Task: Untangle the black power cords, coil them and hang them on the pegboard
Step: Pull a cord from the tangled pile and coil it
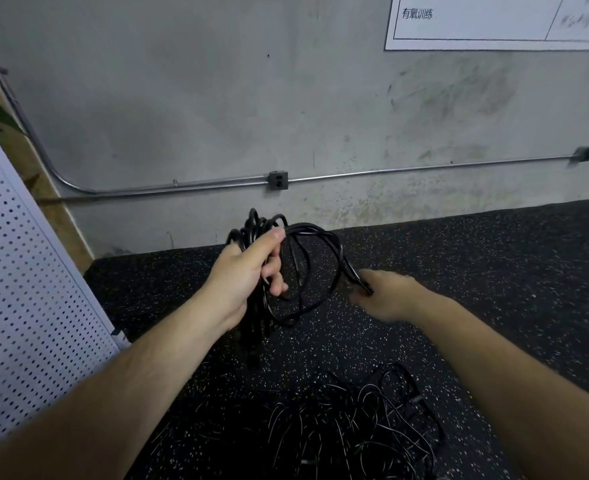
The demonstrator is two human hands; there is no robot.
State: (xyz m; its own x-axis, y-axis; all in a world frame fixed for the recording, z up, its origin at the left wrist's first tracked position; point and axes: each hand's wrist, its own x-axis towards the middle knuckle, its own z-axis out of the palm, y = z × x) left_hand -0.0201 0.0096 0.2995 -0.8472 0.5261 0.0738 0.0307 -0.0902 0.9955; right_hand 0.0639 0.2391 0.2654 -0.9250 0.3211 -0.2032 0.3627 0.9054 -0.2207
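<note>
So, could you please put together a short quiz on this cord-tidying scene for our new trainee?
1. True or false: the left hand and the right hand both hold the looped black cord.
2. Where is the pegboard? A) at the left edge of the view B) at the right edge of the view C) overhead
3. Short answer: what lies on the floor just in front of the person?

Key: 1 true; 2 A; 3 a tangle of black cords.
</note>
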